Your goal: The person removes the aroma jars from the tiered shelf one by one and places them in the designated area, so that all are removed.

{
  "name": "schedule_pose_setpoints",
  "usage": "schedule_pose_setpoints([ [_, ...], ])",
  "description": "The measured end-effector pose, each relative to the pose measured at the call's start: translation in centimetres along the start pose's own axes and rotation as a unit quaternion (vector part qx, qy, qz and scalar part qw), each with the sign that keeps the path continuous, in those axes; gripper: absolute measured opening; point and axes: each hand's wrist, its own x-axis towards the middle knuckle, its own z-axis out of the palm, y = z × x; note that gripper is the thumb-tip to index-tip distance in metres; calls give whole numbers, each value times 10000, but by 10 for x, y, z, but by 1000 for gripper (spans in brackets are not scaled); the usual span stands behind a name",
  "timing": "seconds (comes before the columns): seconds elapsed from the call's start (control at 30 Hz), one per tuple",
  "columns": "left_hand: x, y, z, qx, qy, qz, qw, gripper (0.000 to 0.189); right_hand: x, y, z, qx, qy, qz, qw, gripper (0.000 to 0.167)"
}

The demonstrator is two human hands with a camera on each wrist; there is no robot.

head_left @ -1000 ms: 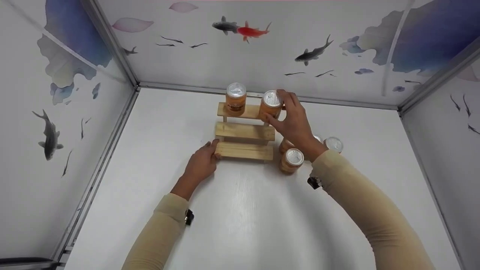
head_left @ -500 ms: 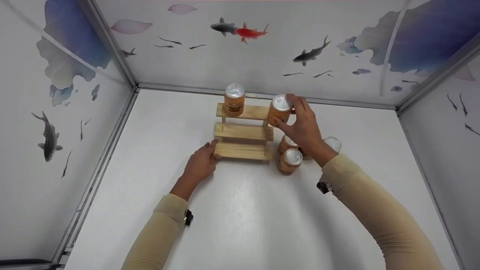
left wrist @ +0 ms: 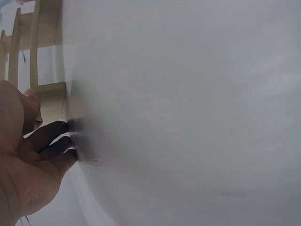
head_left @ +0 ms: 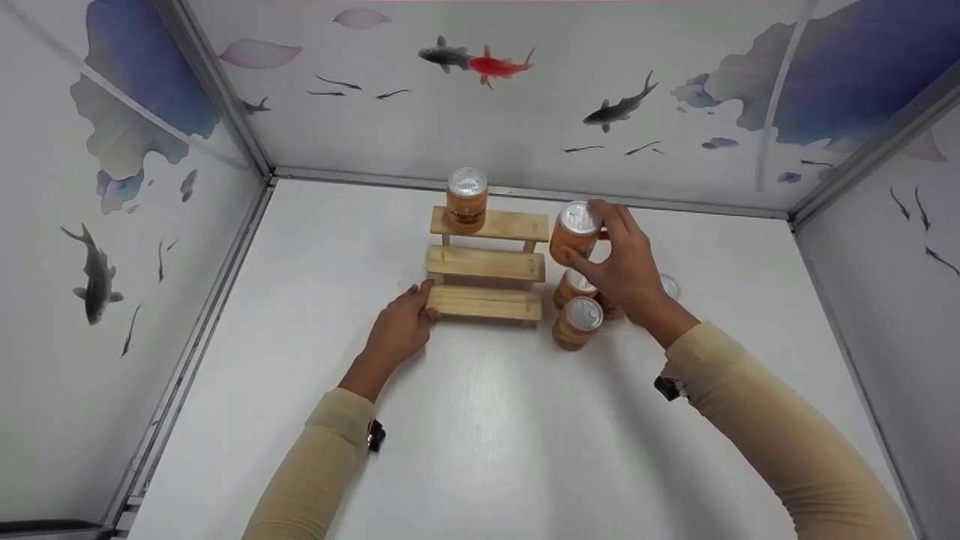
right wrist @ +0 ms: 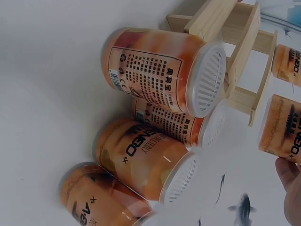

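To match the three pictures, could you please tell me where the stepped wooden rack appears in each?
Head: stepped wooden rack, centre, left hand touching its lowest step.
Left wrist: top-left edge.
Right wrist: upper right.
Shared landmark: white tabletop.

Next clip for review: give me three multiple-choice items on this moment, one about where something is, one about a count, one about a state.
1. Where does the lone jar stand on the wooden rack?
A. left end of the top step
B. middle step
C. bottom step

2. How many steps does the rack have?
A. two
B. three
C. five

3. What is the right hand doing?
A. lying flat on the table
B. gripping a raised jar to the right of the rack
C. pressing on the rack

Answers:
1 A, the head view shows it at the left end of the highest plank.
2 B, three planks rise from front to back.
3 B, its fingers wrap the jar, held above the jars on the table; the left hand touches the bottom step.
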Motion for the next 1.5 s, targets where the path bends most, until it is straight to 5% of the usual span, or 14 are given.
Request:
schedule_pose_setpoints([
  [1.5,0,0,1,7,74,18,10000,56,-66,39,-28,-326,261,140,9990,73],
])
